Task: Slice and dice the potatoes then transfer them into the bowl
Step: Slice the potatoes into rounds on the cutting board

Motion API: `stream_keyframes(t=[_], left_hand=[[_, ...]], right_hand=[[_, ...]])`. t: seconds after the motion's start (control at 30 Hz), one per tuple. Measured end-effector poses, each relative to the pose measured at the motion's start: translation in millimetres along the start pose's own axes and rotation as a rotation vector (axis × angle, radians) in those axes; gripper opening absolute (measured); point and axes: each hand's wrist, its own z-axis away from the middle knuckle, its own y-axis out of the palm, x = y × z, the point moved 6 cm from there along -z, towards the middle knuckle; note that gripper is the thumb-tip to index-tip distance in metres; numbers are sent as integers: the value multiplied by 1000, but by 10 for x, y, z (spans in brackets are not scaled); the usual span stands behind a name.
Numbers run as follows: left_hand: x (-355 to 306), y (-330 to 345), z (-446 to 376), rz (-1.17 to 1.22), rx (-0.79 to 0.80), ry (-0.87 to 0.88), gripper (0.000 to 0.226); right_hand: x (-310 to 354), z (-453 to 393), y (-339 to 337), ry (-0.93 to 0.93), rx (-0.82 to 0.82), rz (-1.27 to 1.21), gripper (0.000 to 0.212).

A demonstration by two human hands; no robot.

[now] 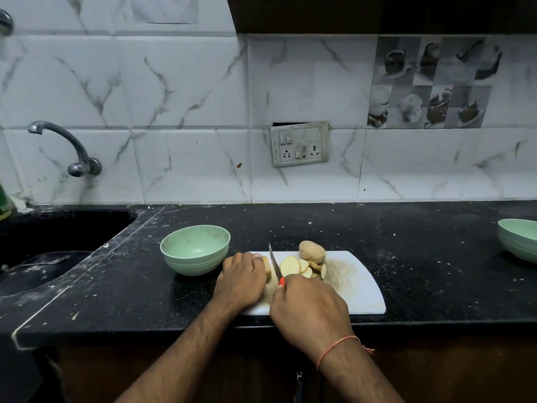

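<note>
A white cutting board (pixel 360 286) lies on the black counter. My left hand (pixel 241 279) holds down a piece of potato (pixel 266 269) at the board's left end, its fingers curled over it. In my right hand (pixel 309 305) is a knife (pixel 274 261) with an orange handle, its blade standing just right of that piece. Several pale potato slices (pixel 293 266) lie fanned in the middle of the board. A whole unpeeled potato (pixel 312 251) sits behind them. The light green bowl (pixel 194 248) stands empty just left of the board.
A second green bowl (pixel 518 239) sits at the counter's right edge. A dark sink (pixel 43 257) with a wall tap (pixel 72 149) is on the left. A switch and socket plate (pixel 299 144) hangs on the tiled wall behind.
</note>
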Motion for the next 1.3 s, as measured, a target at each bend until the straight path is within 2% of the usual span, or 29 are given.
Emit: stream_keyframes(t=[0.1,0.17,0.23,0.4,0.53,0.67,0.77,0.83,0.97,1.2,1.23,1.3], left_hand=[[-45,-15,7,-108,-8,56,97],[-45,3,5,-124,-24,69,102],[-52,-2,9,-117,-42,73,97],[19,73,-52,13,-51,-30,65],[106,117,-85,190,-61,-122,72],[85,39,-24,375,-82,-184,59],[56,-45,45,449,-68,-219,69],[50,-37,37,486,-60,-216,53],[80,-40,44,513,-56,-241,36],[115,80,-27,396,-53,-201,76],[107,85,-38,366,-36,-195,79],[114,111,-40,352,-28,-205,71]], right_hand=[[24,11,-8,-4,-10,5,27],[53,19,-18,-14,-20,16,27],[85,32,-28,-31,-31,29,28],[143,55,-26,-56,-32,85,27],[173,43,-13,-78,-52,133,26],[195,16,3,-105,-65,162,25],[191,-29,27,-117,-63,166,25],[187,-86,51,-120,-49,158,26],[200,-171,85,-115,-35,144,28],[182,8,131,-136,-4,210,26],[185,23,123,-137,-4,218,26],[202,-6,113,-139,-2,231,26]])
